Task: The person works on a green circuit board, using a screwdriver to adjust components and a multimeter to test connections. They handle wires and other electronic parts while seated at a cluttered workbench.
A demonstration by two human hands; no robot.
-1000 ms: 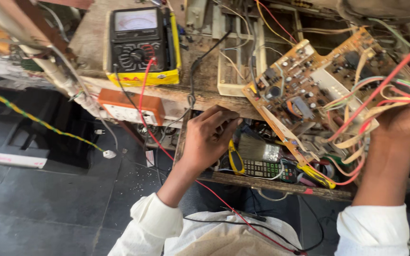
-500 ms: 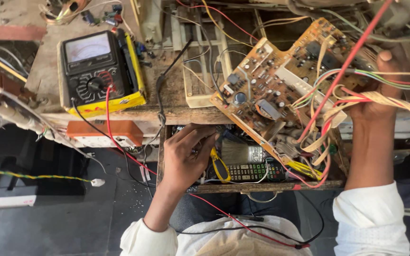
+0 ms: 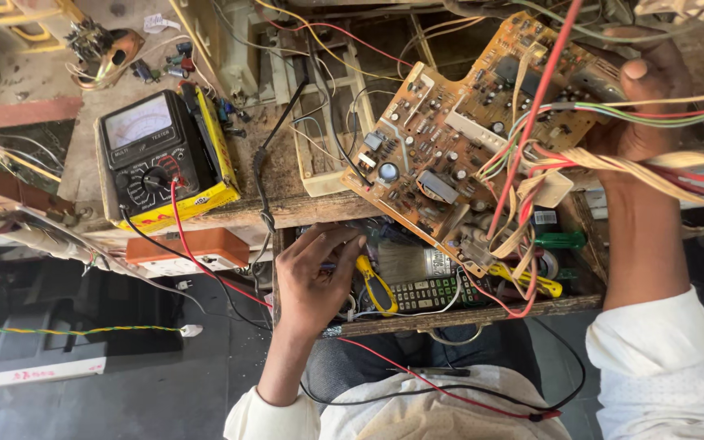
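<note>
– Over the open drawer (image 3: 450, 314), what's the right hand (image 3: 641, 106) got?
– Fingers clamped on a tan circuit board (image 3: 458, 138), tilted, wires trailing.
– Left hand (image 3: 315, 281)?
– Curled into the drawer by yellow-handled pliers (image 3: 376, 285); grip's hidden, can't tell.

One circuit board (image 3: 466, 138), tan and crowded with parts. One multimeter (image 3: 160, 159), black in a yellow case, with two leads plugged in: one red (image 3: 185, 236), one black (image 3: 144, 232). One open drawer (image 3: 450, 314) under the tabletop (image 3: 287, 208). In the drawer: one calculator (image 3: 425, 292), one brush (image 3: 409, 262), one green-handled screwdriver (image 3: 560, 240). Yellow-handled tools: two, one (image 3: 375, 281) by the left hand (image 3: 315, 281) and one (image 3: 527, 279) farther right. Two hands: the left and the right hand (image 3: 641, 98).
</note>
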